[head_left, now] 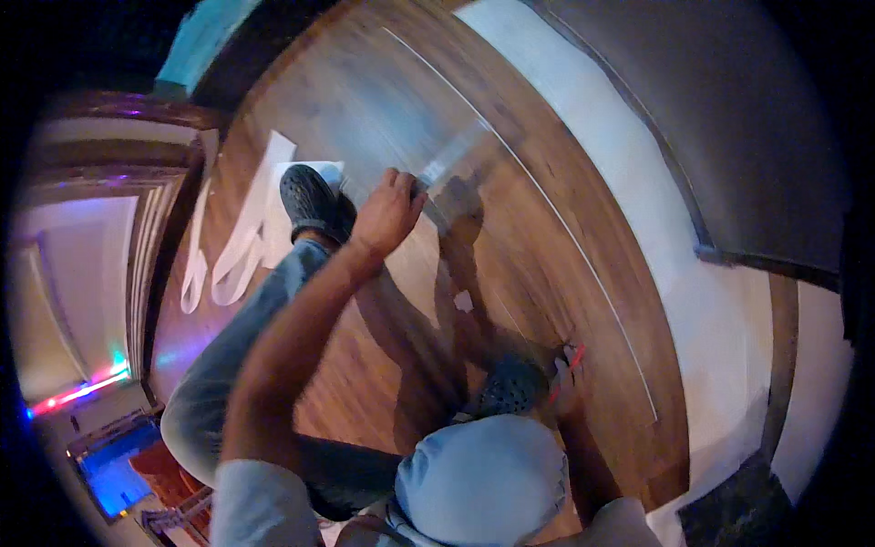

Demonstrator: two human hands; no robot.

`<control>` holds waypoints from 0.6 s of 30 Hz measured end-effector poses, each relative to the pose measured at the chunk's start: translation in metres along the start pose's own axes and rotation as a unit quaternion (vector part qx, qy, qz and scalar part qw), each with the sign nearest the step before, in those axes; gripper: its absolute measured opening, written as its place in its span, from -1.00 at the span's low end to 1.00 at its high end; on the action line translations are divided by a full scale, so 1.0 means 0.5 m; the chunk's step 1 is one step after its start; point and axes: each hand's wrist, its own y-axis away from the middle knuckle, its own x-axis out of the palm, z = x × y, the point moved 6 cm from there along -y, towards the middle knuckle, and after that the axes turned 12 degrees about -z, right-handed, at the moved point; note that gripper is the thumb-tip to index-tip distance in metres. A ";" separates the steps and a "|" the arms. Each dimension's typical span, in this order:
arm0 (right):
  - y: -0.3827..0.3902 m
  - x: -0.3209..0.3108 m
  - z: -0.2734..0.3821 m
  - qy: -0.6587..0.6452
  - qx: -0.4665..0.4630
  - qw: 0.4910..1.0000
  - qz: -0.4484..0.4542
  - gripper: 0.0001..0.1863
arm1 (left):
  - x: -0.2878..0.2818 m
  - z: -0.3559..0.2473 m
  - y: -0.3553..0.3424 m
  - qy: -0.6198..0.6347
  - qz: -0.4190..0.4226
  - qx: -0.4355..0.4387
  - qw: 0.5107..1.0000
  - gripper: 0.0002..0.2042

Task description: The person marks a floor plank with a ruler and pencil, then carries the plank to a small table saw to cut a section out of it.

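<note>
Near the middle, my left hand (394, 205) is closed round the dark end of a clear, flat strip (453, 148), which reaches up and right over the wood-look floor (319, 100); what exactly it grips is partly hidden. At the lower right, my right hand (563, 378) is closed on a red-handled tool (575, 356), its shape blurred, beside my dark clog (510, 383). A long, thin white strip (567, 232) lies along the floor to the right of both hands. A small pale scrap (463, 301) lies between them.
White bands (246, 255) lie looped by my other clog (310, 201) on the left. A pale border (693, 346) and a large dark panel (711, 109) run along the right. At far left are a framed opening (137, 273), coloured lights (77, 392) and a blue screen (118, 469).
</note>
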 end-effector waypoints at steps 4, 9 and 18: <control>-0.026 -0.011 0.008 0.004 -0.047 0.999 -0.020 -0.67 | -0.117 0.087 -0.055 -0.188 0.189 0.256 0.929 -0.77; 0.018 0.018 -0.024 0.087 -0.050 0.994 0.046 -0.62 | -0.279 0.212 0.029 -0.192 0.209 0.122 0.951 -0.72; -0.065 0.040 0.042 0.145 -0.144 0.977 0.067 -0.58 | -0.077 0.508 0.409 -0.003 0.089 -0.158 0.983 -0.71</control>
